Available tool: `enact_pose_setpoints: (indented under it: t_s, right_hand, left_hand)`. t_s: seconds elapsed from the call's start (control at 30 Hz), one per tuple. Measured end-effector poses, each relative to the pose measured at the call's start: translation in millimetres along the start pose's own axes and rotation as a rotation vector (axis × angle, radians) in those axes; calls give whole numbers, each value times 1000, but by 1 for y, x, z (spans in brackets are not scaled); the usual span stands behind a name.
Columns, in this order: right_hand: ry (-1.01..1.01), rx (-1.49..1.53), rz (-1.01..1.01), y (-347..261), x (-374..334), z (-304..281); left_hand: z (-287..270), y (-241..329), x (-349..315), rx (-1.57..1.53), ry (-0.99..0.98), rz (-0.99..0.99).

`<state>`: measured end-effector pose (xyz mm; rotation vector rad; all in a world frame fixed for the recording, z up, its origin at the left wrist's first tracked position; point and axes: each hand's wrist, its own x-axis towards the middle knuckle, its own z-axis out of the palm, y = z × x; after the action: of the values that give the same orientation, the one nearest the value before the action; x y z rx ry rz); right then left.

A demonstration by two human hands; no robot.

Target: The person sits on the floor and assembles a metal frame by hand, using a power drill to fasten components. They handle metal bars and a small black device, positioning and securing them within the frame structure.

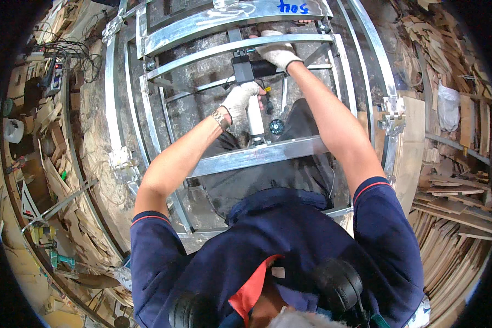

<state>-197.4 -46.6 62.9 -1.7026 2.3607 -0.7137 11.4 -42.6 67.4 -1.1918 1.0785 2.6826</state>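
A linear actuator with a white tube (255,117) and a black motor housing (243,70) lies lengthwise inside a metal frame (240,158). My left hand (239,101), in a white knit glove, closes round the tube just below the housing. Beyond it, my gloved right hand (279,53) reaches under a crossbar (240,52) beside the actuator's far end. Its fingers are curled and partly hidden by the bar; what they hold cannot be made out. A cable with a yellow tag (267,89) is beside my left fingers.
A silver wrench-like tool (284,94) and a round dark-blue thing (277,127) lie within the frame. Bare fingertips (304,22) show at its far bar. Wood scraps (49,147) and stacked boards (448,235) flank it; black cables (74,49) lie far left.
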Motion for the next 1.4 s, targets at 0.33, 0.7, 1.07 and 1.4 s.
enact_pose_setpoints:
  t_s: [0.33, 0.7, 1.07, 1.4]
  right_hand:
    - [36, -273, 65, -6, 4, -14]
    - [-166, 102, -125, 15, 1, -10]
    - [-553, 629, 337, 14, -5, -9]
    - [-477, 321, 298, 7, -7, -43]
  left_hand:
    - [4, 1, -3, -13, 20, 8]
    - [0, 1, 0, 3, -10, -14]
    - [-1, -2, 1, -53, -12, -53]
    - [-4, -4, 4, -119, -26, -59]
